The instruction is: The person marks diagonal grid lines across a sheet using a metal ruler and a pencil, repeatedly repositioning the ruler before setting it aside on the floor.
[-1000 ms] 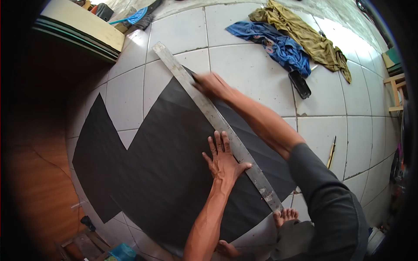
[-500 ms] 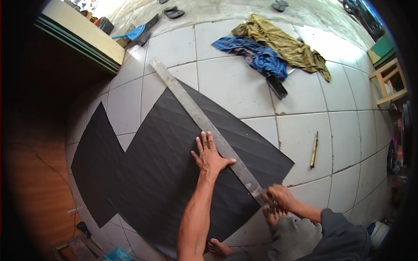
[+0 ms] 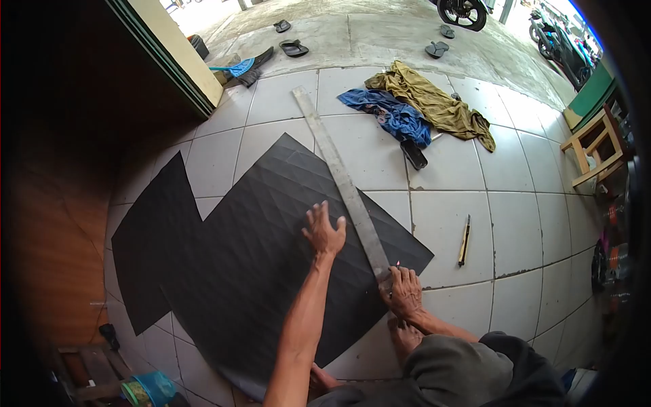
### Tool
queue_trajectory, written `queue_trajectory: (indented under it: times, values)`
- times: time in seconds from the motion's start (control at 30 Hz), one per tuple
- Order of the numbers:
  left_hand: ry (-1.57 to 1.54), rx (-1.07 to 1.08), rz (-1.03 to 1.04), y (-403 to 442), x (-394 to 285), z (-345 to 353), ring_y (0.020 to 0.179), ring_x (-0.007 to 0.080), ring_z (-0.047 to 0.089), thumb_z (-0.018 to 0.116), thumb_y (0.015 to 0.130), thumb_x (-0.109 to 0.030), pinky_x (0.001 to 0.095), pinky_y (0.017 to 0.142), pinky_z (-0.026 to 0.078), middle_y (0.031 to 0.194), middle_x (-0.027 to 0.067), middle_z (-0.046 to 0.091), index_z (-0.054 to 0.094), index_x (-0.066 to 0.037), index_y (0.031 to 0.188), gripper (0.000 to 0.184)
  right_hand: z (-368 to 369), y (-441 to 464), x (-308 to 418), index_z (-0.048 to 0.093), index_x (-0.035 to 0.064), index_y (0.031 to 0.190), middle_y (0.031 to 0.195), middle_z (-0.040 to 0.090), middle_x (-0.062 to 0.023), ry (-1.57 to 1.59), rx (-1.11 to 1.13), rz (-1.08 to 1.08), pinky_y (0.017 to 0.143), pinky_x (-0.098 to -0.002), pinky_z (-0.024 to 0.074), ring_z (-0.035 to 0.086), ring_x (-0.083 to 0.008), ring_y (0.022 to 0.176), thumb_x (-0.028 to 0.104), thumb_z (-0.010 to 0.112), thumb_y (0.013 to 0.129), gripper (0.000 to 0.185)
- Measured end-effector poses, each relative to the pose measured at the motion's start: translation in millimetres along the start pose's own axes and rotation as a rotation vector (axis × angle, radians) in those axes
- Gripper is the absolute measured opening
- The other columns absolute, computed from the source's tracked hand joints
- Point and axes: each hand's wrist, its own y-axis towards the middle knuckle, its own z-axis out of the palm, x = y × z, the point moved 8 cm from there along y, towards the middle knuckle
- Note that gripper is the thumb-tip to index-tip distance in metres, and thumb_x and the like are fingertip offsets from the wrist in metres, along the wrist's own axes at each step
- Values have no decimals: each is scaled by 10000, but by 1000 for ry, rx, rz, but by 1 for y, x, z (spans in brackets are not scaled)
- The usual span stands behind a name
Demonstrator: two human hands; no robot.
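A long metal ruler [image 3: 347,186] lies at a slant across a large black sheet [image 3: 251,244] on the tiled floor, its far end past the sheet's edge. My left hand [image 3: 325,229] is over the sheet to the left of the ruler, fingers spread, holding nothing. At the ruler's near end, my right hand [image 3: 405,290] has its fingers closed around that end; a small pinkish tip shows by the fingers, too small to name. My bare foot [image 3: 405,334] is just below it. A cutter knife [image 3: 464,241] lies on the tiles to the right.
Blue cloth [image 3: 390,115] and olive cloth [image 3: 434,102] lie ahead, beside a black case [image 3: 413,154]. A wooden stool [image 3: 597,150] stands at right. Sandals [image 3: 293,48] and a motorcycle wheel [image 3: 462,12] are farther off. A blue container [image 3: 154,388] is at lower left.
My left hand has come off the ruler. The ruler is now at a steeper angle, its far end swung right. My right hand has moved from the ruler's far part to its near end.
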Motion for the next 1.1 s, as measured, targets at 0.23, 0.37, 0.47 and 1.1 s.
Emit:
queue_trajectory:
  times: [0.23,0.37,0.47,1.1]
  values:
    - [446,-297,171,-84,62,-18,1541,358,243,461,1032,-357,663,1213,112,1653,127,322,386,-175,1579,581,3,7,-1,508,-6,1224,1088,523,-207,43,-26,76,876,-471,474,539,-378,1000,205,739,721,592]
    - [462,-266,206,-85,70,-19,1544,356,232,434,1040,-395,670,1218,81,1661,123,304,397,-181,1574,576,6,4,6,505,-11,1229,1106,517,-211,58,3,64,901,-469,472,541,-385,1016,213,752,703,623]
    - [441,-248,208,-87,74,-22,1545,356,229,435,1040,-396,666,1221,76,1663,125,298,401,-178,1572,575,17,-5,6,482,-42,1292,1166,516,-240,86,86,92,965,-473,462,529,-407,1096,189,755,691,700]
    - [271,-278,302,-62,25,0,1515,386,289,566,972,-355,665,1210,138,1611,184,373,413,-105,1549,647,21,-11,7,459,-45,1327,1177,502,-241,162,132,-28,994,-478,449,503,-418,1117,170,788,699,741]
